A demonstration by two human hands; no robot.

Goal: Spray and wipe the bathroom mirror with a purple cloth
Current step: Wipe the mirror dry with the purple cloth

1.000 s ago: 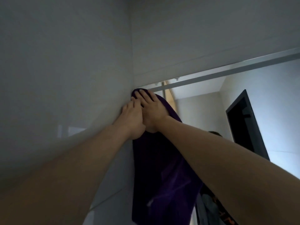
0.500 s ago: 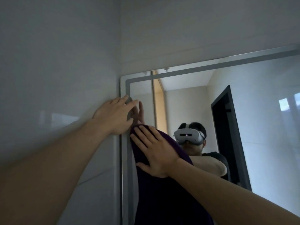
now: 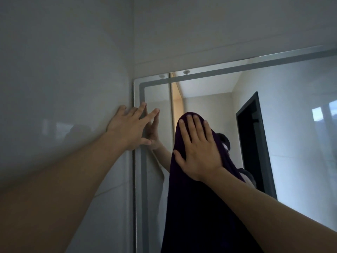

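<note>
Currently the wiping step: right hand [image 3: 197, 152], fingers flat, presses the purple cloth [image 3: 197, 207] on the mirror [image 3: 291, 134] near its upper-left corner. Left hand [image 3: 129, 128], spread flat, braces on the wall [image 3: 63, 106] and frame. Next, likely: sweep across with firm palm pressure.

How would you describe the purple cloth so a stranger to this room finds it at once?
Find the large wall mirror with a grey metal frame. Near its upper left corner, the right hand presses a dark purple cloth against the glass. It is the only fabric there, hanging down long.
</note>
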